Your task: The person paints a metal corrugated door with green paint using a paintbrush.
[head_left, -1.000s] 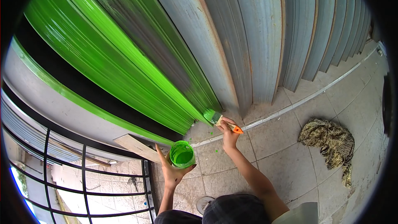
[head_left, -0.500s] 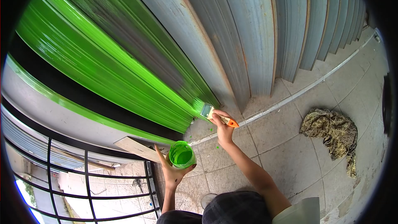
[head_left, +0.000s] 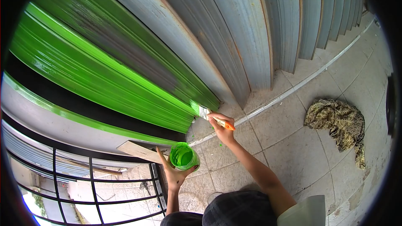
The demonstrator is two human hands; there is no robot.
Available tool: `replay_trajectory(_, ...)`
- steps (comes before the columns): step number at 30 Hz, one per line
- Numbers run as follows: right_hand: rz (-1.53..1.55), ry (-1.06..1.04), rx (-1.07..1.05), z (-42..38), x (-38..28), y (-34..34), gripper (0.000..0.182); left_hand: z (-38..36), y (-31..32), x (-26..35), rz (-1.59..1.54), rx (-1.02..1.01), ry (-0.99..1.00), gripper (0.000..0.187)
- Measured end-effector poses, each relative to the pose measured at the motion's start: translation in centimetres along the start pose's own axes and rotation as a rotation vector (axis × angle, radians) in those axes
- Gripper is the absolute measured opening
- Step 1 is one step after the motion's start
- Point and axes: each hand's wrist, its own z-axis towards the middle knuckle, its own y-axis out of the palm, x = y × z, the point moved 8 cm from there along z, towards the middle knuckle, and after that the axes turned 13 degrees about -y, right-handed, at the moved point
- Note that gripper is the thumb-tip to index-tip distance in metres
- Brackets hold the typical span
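Right hand: the right hand (head_left: pixel 223 130) is closed on the handle of a brush (head_left: pixel 204 112), fingers pinched near the metal band, the orange end sticking out past the palm.
Brush: angled, bristles against the lower end of the green metal wall (head_left: pixel 104 86), close above the floor (head_left: pixel 289 150).
Left hand: the left hand (head_left: pixel 174 177) holds a tub (head_left: pixel 196 158) from below and the side, thumb and fingers spread around it.
Paint: wet-looking green paint (head_left: pixel 182 159) lies inside the open tub, which is near the wall's foot – close to the brush but apart from it.
Coat: bright green on the ridge; a dull, greyish patch (head_left: pixel 121 56) shows through in the recess beside it, and the folds further right are bare grey metal (head_left: pixel 247 29) with rusty edges.
Step in hand: spreading paint at the bottom of the recess, by the look of it.
Next move calls for: light, lengthwise strokes, bristles kept off the tiles, the tub held level.
Floor: small green drops (head_left: pixel 220 145) by the wall's foot; a crumpled, patterned cloth (head_left: pixel 335 121) lies well apart, to the right.
Left side: a flat board (head_left: pixel 142 151) beside the left hand – a black grille (head_left: pixel 94 180) beyond.
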Motion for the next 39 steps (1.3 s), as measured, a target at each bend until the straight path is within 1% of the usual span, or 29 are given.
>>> replay_trajectory(2, -0.038, 0.057, 0.030, -2.5, 2.3, -2.2, 0.011, -0.1, -0.1, -0.1, 0.028, 0.011, -0.003, 0.140)
replay_trajectory(5, -0.094, 0.061, 0.030, -3.2, 3.4, -3.4, 0.011, -0.2, -0.1, 0.5, 0.040, 0.012, 0.010, 0.140)
replay_trajectory(8, -0.031, -0.045, -0.059, 1.1, -0.1, -0.1, 0.010, 0.0, -0.1, 0.1, 0.041, 0.001, 0.015, 0.140)
replay_trajectory(11, 0.020, -0.229, -0.099, 5.4, -5.8, 3.1, 0.010, 0.1, -0.3, -0.6, 0.028, 0.003, 0.015, 0.139)
replay_trajectory(14, 0.049, -0.363, -0.115, 6.6, -8.2, 4.0, 0.011, 0.1, -0.4, -0.4, 0.001, 0.020, 0.006, 0.139)
replay_trajectory(17, 0.041, -0.227, -0.144, 3.7, -3.2, 2.3, 0.012, 0.0, -0.5, 0.0, 0.030, 0.022, 0.004, 0.139)
replay_trajectory(19, -0.054, -0.160, -0.164, 1.1, 0.0, -0.1, 0.012, -0.2, -0.7, 0.0, 0.040, 0.020, -0.008, 0.138)
replay_trajectory(21, -0.143, -0.120, -0.192, -1.0, 1.6, -2.4, 0.012, -0.2, -0.6, 0.0, 0.015, 0.009, -0.025, 0.138)
replay_trajectory(23, -0.220, -0.109, -0.229, -2.0, 2.4, -3.5, 0.011, -0.1, -0.6, 0.7, 0.025, 0.016, 0.028, 0.138)
replay_trajectory(24, -0.199, -0.121, -0.253, -1.3, 1.8, -2.9, 0.011, -0.2, -0.6, 1.0, 0.029, 0.019, 0.053, 0.138)
replay_trajectory(26, -0.155, -0.139, -0.302, 1.6, -0.6, -0.2, 0.011, -0.2, -0.5, 0.9, 0.058, 0.020, 0.036, 0.138)
replay_trajectory(28, -0.087, -0.284, -0.303, 5.7, -4.8, 2.8, 0.012, 0.0, -0.5, 1.0, 0.054, 0.019, 0.032, 0.138)
replay_trajectory(31, 0.041, -0.401, -0.280, 9.3, -9.8, 4.8, 0.014, -0.1, -0.6, 1.1, 0.015, 0.017, 0.031, 0.138)
replay_trajectory(34, 0.032, -0.450, -0.293, 8.6, -8.8, 4.3, 0.015, -0.2, -0.8, 0.7, 0.014, 0.018, 0.025, 0.138)
replay_trajectory(37, -0.047, -0.273, -0.308, 4.3, -2.7, 1.5, 0.014, -0.1, -1.0, 0.5, 0.018, 0.020, 0.027, 0.138)
replay_trajectory(39, -0.122, -0.181, -0.322, 1.4, -0.2, -0.8, 0.014, -0.4, -0.8, 1.4, 0.037, 0.029, 0.025, 0.138)
